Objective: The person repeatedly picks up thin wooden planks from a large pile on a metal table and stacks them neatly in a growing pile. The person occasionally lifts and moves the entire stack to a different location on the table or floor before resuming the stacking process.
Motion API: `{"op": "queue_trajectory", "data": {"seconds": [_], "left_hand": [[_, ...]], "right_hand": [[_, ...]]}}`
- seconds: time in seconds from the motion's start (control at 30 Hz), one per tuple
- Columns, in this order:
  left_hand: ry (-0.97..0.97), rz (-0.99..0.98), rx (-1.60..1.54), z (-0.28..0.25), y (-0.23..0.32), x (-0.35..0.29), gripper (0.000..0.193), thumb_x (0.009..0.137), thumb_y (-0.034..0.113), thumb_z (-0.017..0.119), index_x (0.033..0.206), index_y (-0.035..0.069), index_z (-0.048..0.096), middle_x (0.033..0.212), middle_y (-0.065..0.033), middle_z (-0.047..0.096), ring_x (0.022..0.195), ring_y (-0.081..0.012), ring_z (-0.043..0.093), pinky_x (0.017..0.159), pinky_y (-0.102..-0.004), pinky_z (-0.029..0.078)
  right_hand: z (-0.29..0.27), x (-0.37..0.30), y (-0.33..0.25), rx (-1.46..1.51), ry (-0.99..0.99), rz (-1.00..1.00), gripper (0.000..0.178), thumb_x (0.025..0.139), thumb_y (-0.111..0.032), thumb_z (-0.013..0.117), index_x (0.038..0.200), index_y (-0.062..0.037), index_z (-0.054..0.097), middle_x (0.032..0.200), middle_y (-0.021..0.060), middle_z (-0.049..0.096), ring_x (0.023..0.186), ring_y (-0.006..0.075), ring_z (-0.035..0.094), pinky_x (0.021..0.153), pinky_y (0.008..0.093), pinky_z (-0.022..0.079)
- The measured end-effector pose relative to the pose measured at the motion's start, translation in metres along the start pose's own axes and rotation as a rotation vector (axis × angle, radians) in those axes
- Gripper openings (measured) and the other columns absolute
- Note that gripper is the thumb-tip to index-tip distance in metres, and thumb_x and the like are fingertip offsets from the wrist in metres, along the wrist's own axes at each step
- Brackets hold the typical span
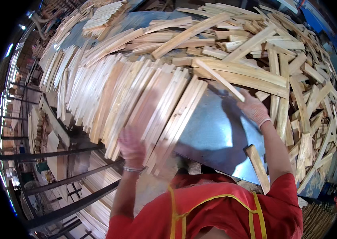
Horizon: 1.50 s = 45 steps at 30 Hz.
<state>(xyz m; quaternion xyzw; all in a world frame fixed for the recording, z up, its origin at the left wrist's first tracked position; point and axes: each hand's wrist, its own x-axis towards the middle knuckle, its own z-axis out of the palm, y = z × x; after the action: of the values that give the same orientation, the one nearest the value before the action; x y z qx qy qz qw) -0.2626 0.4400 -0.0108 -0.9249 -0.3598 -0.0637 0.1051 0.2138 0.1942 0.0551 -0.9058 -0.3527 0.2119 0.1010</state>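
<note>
My right hand (252, 108), in a pale knitted glove, grips the near end of a narrow wooden strip (222, 81). The strip slants away to the far left, over the edge of longer boards. On the left, my gloved left hand (131, 145) is at the near ends of a row of wooden strips (114, 89) standing closely side by side. Motion smears its fingers, so I cannot make out whether it holds one. The last few strips (181, 119) of the row lean at its right end, beside the bare metal tabletop (204, 127).
A jumbled heap of boards (280, 59) covers the table's right and far side. One short board (258, 167) lies at the near right edge, by my right arm. A neat stack of strips (104, 18) stands far left. Dark metal bars (73, 179) run below left.
</note>
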Motion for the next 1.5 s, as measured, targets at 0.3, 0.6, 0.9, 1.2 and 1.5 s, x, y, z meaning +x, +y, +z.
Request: {"op": "queue_trajectory", "data": {"seconds": [0.3,0.6,0.9,1.2,1.5], "left_hand": [[-0.318,0.113,-0.168,0.015,0.121,0.031,0.073,0.089,0.032,0.07,0.156,0.01,0.05,0.157,-0.0198,0.051,0.148,-0.0416,0.043,0.125,-0.0575,0.031],[-0.166,0.449,-0.162,0.018,0.133,0.036,0.075,0.087,0.032,0.071,0.152,0.002,0.048,0.154,-0.0193,0.051,0.146,-0.0398,0.044,0.123,-0.0555,0.032],[-0.095,0.593,-0.155,0.017,0.128,0.036,0.084,0.084,0.039,0.074,0.157,0.008,0.046,0.16,-0.017,0.046,0.15,-0.0373,0.04,0.125,-0.0547,0.031],[-0.658,0.331,-0.952,-0.035,0.248,0.026,0.087,0.087,0.033,0.084,0.156,-0.001,0.043,0.145,-0.0278,0.06,0.135,-0.045,0.058,0.116,-0.0457,0.046],[-0.291,0.428,-0.1,0.003,0.221,0.057,0.061,0.091,0.026,0.069,0.146,0.001,0.057,0.145,-0.0171,0.06,0.14,-0.0373,0.053,0.115,-0.0528,0.044]], "right_hand": [[0.1,-0.057,-0.072,0.645,-0.406,0.105,0.071,0.09,-0.056,0.067,0.12,0.0076,0.071,0.098,0.0253,0.077,0.095,0.0378,0.075,0.089,0.0456,0.059],[0.13,-0.166,-0.076,0.736,0.064,-0.068,0.057,0.087,-0.023,0.065,0.138,0.0018,0.061,0.126,0.026,0.069,0.125,0.0445,0.063,0.108,0.0505,0.05],[0.12,-0.285,0.094,-0.01,0.074,0.483,0.05,0.089,-0.037,0.073,0.125,-0.0049,0.062,0.112,0.0226,0.072,0.108,0.0412,0.07,0.095,0.0516,0.054],[0.071,-0.152,-0.064,0.807,0.267,0.307,0.076,0.093,-0.044,0.073,0.152,-0.0013,0.049,0.137,0.0311,0.064,0.128,0.0445,0.063,0.11,0.0451,0.049],[-0.011,-0.216,0.138,0.503,0.946,0.267,0.058,0.09,-0.033,0.077,0.139,-0.0044,0.064,0.138,0.0243,0.063,0.126,0.0429,0.06,0.114,0.05,0.044]]}}
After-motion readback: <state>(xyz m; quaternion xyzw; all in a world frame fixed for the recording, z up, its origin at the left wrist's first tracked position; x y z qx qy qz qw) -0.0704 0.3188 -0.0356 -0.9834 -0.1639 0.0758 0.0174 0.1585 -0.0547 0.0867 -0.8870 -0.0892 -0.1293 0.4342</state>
